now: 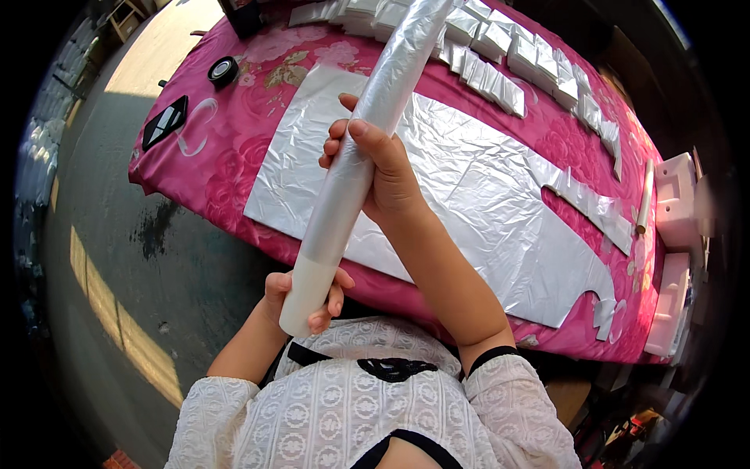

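Observation:
A long roll of clear plastic film (344,191) slants across the view, its far end up at the top edge. My left hand (280,291) is closed round the pale lower end, close to my body. Farther up, my right hand (387,168) wraps the roll from the right side, thumb on top and fingertips showing on the left. Beneath the roll, a large silvery plastic carrier bag (469,191) lies flat and creased on the table, its cut handles pointing right. Whether it is one bag or a stack I cannot tell.
The table wears a pink flowered cloth (211,168). Folded white packets (492,39) line its far side. A black phone (165,123) and a roll of black tape (223,72) lie at the left. On the right are a thin stick (645,195) and pink boxes (676,195).

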